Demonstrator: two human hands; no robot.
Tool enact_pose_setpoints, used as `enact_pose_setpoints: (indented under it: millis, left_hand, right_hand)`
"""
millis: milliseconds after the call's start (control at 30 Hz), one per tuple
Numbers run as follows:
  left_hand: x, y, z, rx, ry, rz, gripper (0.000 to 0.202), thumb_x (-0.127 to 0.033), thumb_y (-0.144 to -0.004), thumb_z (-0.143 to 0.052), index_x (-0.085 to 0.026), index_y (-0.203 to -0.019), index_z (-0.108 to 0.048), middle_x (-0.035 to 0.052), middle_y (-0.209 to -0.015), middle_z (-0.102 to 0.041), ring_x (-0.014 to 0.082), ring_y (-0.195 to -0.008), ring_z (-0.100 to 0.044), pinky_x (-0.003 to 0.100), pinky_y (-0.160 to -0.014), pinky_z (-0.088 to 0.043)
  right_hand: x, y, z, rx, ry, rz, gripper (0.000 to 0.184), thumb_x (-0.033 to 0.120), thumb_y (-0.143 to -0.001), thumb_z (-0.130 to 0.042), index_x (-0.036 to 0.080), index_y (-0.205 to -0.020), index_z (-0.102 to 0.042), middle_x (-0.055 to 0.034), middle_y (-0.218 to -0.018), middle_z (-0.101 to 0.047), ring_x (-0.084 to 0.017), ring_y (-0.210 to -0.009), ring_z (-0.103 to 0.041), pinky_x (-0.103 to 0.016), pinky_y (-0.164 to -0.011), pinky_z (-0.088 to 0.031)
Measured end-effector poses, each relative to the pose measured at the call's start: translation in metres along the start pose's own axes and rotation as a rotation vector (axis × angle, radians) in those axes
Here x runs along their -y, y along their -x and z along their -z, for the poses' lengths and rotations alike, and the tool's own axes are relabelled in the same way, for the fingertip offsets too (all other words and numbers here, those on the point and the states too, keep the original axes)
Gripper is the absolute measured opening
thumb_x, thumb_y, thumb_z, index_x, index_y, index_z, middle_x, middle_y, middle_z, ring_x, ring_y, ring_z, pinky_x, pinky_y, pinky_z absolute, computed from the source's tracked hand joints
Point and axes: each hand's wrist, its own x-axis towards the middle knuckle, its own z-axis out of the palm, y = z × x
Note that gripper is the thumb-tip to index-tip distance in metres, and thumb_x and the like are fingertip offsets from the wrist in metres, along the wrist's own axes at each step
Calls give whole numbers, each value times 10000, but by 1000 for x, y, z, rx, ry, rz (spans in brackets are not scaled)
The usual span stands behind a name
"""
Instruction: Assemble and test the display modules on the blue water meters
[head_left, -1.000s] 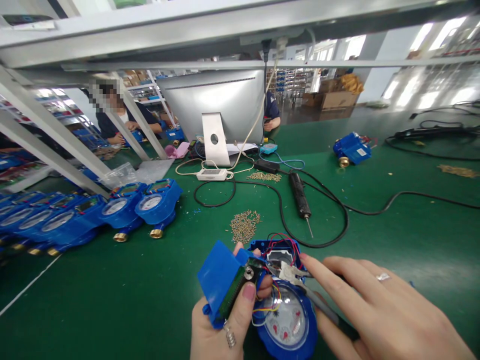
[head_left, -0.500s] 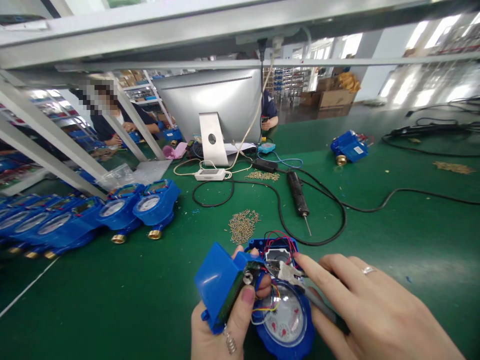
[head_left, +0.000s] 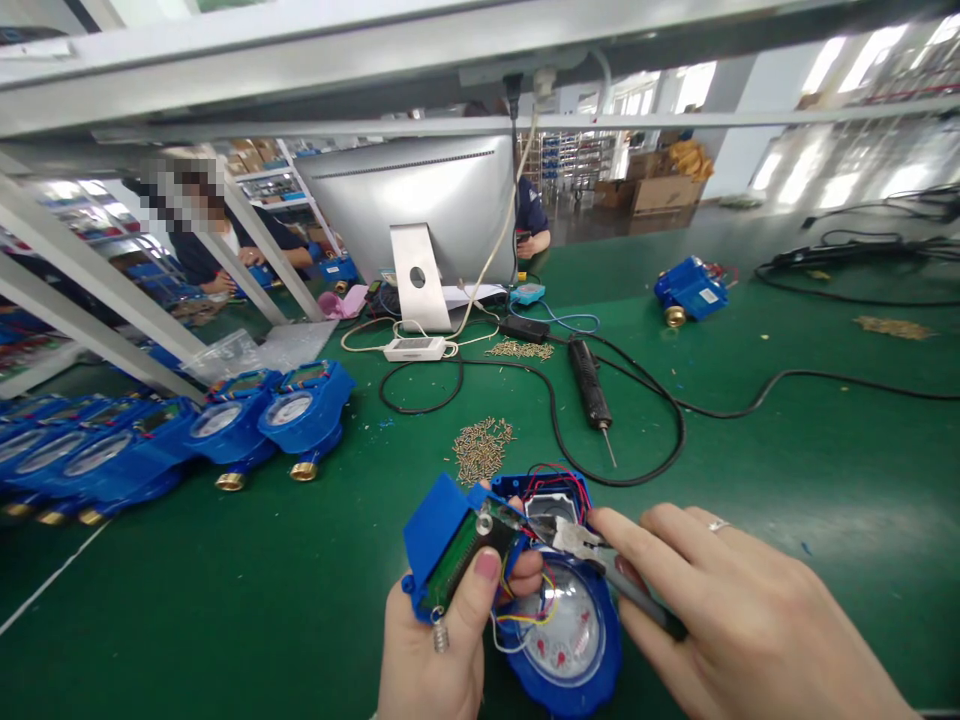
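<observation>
My left hand (head_left: 439, 650) grips a blue meter cover (head_left: 442, 545) with a green circuit board on its inner side, tilted up over an open blue water meter (head_left: 562, 625) that lies on the green mat. Red, yellow and blue wires run from the board into the meter body. My right hand (head_left: 739, 620) holds small metal pliers (head_left: 581, 540), their tip at the top edge of the board beside the wires. The meter's clear dial faces up under both hands.
A row of several finished blue meters (head_left: 225, 430) lies at left. Piles of brass screws (head_left: 480, 450), an electric screwdriver (head_left: 589, 385) with black cable, a monitor's back (head_left: 420, 210) and another meter (head_left: 686, 290) lie farther off. A co-worker (head_left: 202, 240) sits behind the frame at left.
My left hand has turned the cover so the green board shows more. The pliers have stayed at the board's edge. The view has shifted slightly.
</observation>
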Motion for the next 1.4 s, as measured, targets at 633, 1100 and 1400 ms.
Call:
enact_pose_setpoints:
  millis: [633, 1100, 1400]
  left_hand:
    - [5, -4, 1, 50, -1, 53, 281, -290, -655, -828, -83, -811, -720, 105, -670, -717, 269, -652, -708, 349, -651, -608]
    - [7, -3, 0, 28, -17, 57, 261, -277, -647, -841, -104, -806, -728, 89, -651, -719, 275, -690, -716, 350, -684, -610]
    - [4, -8, 1, 103, 10, 66, 277, -253, -674, -828, -98, -876, -719, 95, -672, -718, 269, -731, -721, 327, -676, -613]
  right_hand:
    - [4, 8, -4, 23, 33, -113, 430, 300, -882, -504, 203, -1300, -530, -78, -947, -601, -215, -792, -584, -345, -648, -490]
    - [2, 11, -1, 16, 43, -110, 428, 283, -880, -502, 199, -1299, -531, -76, -943, -601, -213, -773, -578, -340, -634, -474]
    - [1, 10, -2, -35, 8, -99, 357, 234, -862, -495, 164, -1200, -584, -69, -833, -590, -219, -699, -574, -345, -594, -480]
